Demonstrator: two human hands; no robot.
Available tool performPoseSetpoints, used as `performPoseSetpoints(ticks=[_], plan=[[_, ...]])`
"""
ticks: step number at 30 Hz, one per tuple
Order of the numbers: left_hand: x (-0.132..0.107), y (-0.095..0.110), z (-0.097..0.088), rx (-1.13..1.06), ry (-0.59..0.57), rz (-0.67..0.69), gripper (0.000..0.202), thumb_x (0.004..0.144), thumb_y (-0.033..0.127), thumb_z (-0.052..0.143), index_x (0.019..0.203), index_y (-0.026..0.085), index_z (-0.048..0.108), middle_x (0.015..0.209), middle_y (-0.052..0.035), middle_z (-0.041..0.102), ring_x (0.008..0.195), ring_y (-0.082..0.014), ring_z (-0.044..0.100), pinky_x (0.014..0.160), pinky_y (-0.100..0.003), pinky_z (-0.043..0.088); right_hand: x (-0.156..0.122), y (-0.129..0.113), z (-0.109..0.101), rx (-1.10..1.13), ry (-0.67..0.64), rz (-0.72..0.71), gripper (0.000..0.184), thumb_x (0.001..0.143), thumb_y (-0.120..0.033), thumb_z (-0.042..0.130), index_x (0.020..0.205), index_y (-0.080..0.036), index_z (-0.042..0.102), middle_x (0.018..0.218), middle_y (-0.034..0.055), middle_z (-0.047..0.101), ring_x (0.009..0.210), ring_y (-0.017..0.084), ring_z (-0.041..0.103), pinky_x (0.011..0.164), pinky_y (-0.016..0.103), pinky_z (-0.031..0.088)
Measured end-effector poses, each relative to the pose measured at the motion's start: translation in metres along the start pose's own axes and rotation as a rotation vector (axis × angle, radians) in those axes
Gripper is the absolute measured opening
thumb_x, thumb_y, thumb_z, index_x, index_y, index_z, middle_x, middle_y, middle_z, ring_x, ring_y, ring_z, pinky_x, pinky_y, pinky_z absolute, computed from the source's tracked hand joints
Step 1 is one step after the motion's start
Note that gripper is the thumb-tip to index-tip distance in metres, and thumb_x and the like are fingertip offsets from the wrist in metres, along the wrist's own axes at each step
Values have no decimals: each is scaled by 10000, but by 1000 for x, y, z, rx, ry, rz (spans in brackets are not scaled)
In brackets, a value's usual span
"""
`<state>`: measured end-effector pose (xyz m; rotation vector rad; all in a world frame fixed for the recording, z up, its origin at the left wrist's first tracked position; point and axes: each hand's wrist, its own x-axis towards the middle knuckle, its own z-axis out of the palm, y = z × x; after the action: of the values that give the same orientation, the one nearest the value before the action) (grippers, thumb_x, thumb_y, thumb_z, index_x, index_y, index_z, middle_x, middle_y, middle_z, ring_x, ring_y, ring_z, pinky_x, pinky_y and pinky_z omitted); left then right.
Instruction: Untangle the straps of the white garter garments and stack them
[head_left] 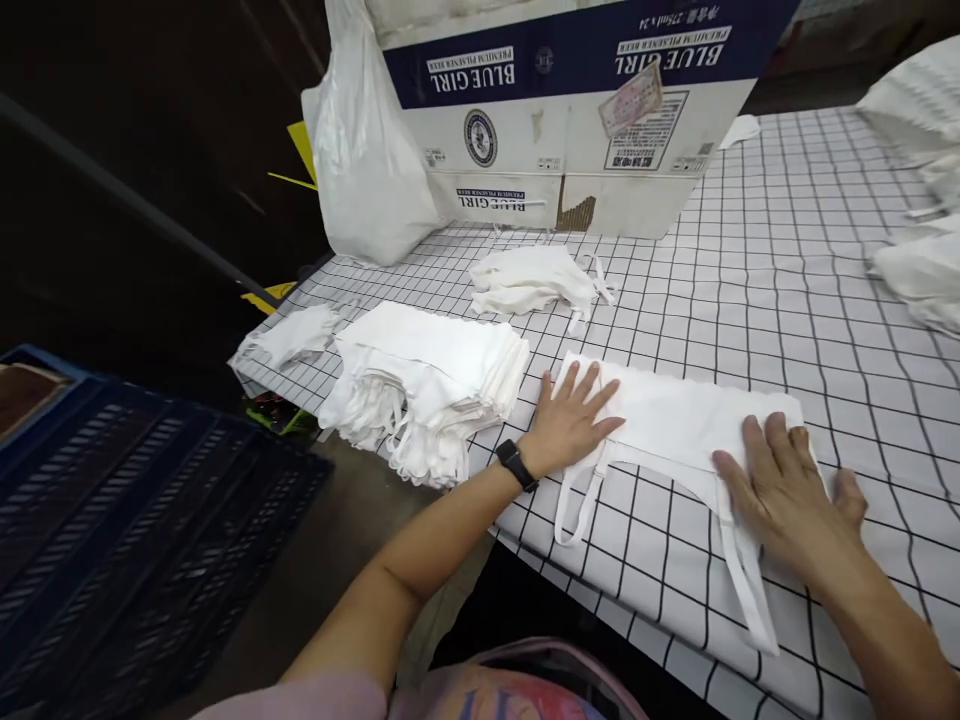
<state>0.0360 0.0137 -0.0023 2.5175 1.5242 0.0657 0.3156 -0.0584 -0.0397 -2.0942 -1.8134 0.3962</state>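
While a garment point(675, 408) lies right of the stack point(435, 350), near the front edge of the desk point(787, 260), open room stretches farther right. The left hand point(571, 425) and right hand point(791, 500) rest on the garment's ends, unclenched, fingers spread. Its long axis runs sideways, straps point(750, 590) pointing toward the person.

From my end I see a white garment point(667, 412), white stack point(435, 345), white bag point(375, 170), black-gridded white cloth point(780, 260), navy-banded white box point(577, 130), black watch point(517, 466).
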Motion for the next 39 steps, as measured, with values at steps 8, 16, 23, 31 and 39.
performPoseSetpoints(ticks=[8,16,23,31,39], plan=[[7,-23,4,-24,90,-207,685,1088,472,326,1626,50,274,1712,-255,227,1609,-382,230,1283,-629,266,0,-7,-31,-8,-63,194,885,1016,-671,175,1660,-76,292,1737,185,216,1616,375,186,1266,693,153],[46,-35,0,-122,366,-127,465,942,194,511,1401,124,536,1363,-202,600,1236,-360,565,1058,-553,505,48,17,-61,181,248,289,443,892,-456,574,1157,-154,761,1243,178,683,927,271,712,967,471,558],[70,-43,-10,-221,296,-233,374,868,120,538,1232,192,581,1105,-139,637,1097,-339,609,989,-533,525,84,17,-61,172,127,271,286,737,-382,746,900,-147,750,1066,128,652,816,212,629,890,425,521],[74,-43,-17,-293,255,-300,135,841,91,543,888,215,568,910,-80,637,949,-283,626,935,-444,508,87,18,-61,313,129,284,127,748,-261,716,839,-172,714,759,42,665,724,188,598,747,364,498],[75,-41,-15,-394,350,-350,211,815,20,523,859,224,559,899,-47,660,912,-247,627,904,-389,481,87,24,-55,421,204,295,89,773,-214,693,839,-166,729,765,36,673,721,179,621,742,367,532]])
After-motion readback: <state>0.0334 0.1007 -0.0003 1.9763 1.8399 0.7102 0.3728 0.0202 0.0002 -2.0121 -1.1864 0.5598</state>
